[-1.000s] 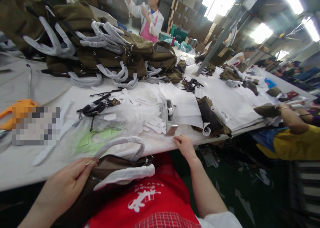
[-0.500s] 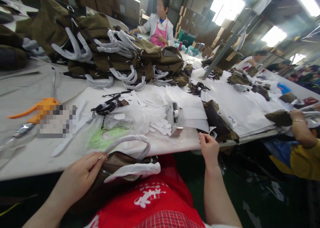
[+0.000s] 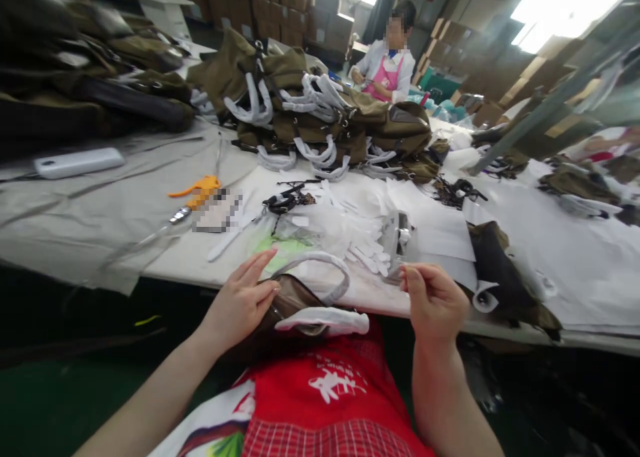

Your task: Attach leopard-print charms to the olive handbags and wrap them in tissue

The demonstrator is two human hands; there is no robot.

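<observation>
A brown handbag [image 3: 293, 297] leans between my lap and the table edge, its two handles wrapped in white covering. One handle [image 3: 340, 270] arches up over the table; the other handle [image 3: 325, 319] lies toward me. My left hand [image 3: 245, 300] rests at the bag's left end, fingers stretched out and apart. Right of the bag, my right hand [image 3: 433, 303] is raised at the table edge with thumb and fingers pinched. Whatever is in that pinch is too small or clear to make out. Just beyond it stands a tape dispenser [image 3: 400, 237].
Olive bags with wrapped handles [image 3: 310, 123] are piled across the table. An orange-handled tool [image 3: 203, 191], a white strip [image 3: 225, 243], black straps [image 3: 287, 200] and white paper sheets [image 3: 445, 230] lie nearer. A dark bag [image 3: 505, 277] sits right. A person in a pink apron [image 3: 385, 77] stands behind.
The view has swung left, so things appear further right. My left fingers have straightened from a pinch at the bag's edge. My right hand stays pinched, now nearer the tape dispenser.
</observation>
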